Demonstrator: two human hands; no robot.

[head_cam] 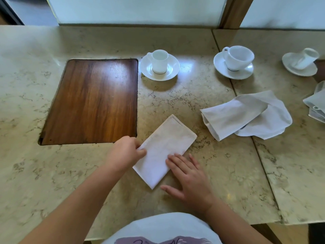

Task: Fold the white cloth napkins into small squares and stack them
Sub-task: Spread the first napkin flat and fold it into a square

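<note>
A white napkin [162, 150] lies on the marble table [193, 106], folded into a long rectangle that runs diagonally from near left to far right. My left hand [125, 152] pinches its left edge with curled fingers. My right hand [188, 178] lies flat with straight fingers, its fingertips pressing on the napkin's near right edge. A second white napkin [246, 115] sits loosely crumpled to the right, with no hand on it.
A wooden inset panel [93, 101] fills the table's left part. Behind stand a small cup on a saucer [159, 65] and a larger cup on a saucer [234, 62]; a tipped cup on a saucer [301, 61] lies far right. More white items [316, 104] sit at the right edge.
</note>
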